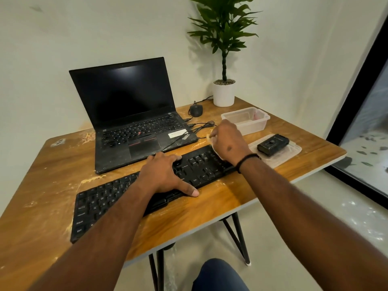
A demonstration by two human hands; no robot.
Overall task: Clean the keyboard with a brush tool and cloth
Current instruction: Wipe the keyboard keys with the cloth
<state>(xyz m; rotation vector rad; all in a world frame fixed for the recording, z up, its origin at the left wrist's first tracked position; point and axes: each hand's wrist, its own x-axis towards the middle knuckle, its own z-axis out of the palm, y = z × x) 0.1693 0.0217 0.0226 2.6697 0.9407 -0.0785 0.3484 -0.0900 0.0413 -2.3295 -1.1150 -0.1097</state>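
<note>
The keyboard (147, 190), a flat black plastic unit with low matte keys, lies diagonally on the worn wooden table (220, 208), directly in front of the open laptop (134, 114). The left hand (165, 175) rests open and flat across the keyboard's middle keys, thumb on its near edge, apparently to brace it against sliding. The right hand (227, 140) is closed around a pale crumpled cloth (211, 140) and presses it on the keyboard's far right end, which suggests a wiping stage. No brush can be identified. Beyond the keyboard's right end stand a translucent plastic tub (245, 119) and a small black device (273, 144) on the tub's flat lid (291, 152).
</note>
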